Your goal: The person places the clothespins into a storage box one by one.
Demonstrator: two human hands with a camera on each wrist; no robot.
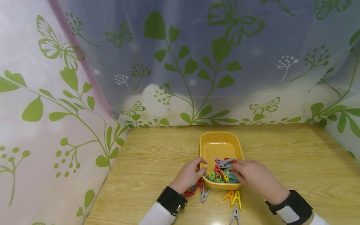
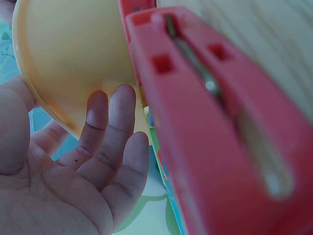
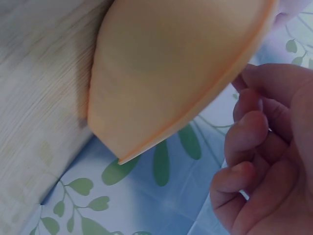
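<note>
A yellow plastic tub (image 1: 217,147) stands on the table with a pile of coloured clothespins (image 1: 222,172) at its near end. My left hand (image 1: 187,175) is at the tub's left side, thumb and forefinger at the rim. In the left wrist view, the other fingers (image 2: 122,107) lie loosely bent by the outer wall. My right hand (image 1: 251,173) reaches over the right rim, fingertips among the clothespins. Its outer fingers (image 3: 247,132) are curled in the right wrist view; the rim hides the tips, so I cannot tell whether they pinch a clothespin.
Red clothespins (image 1: 198,185) and a grey one (image 1: 205,195) lie on the wooden table (image 1: 149,162) beside my left hand. In front of the tub are an orange clothespin (image 1: 229,195), a yellow one (image 1: 237,199) and another grey one (image 1: 235,215). A leaf-patterned curtain (image 1: 180,78) hangs behind.
</note>
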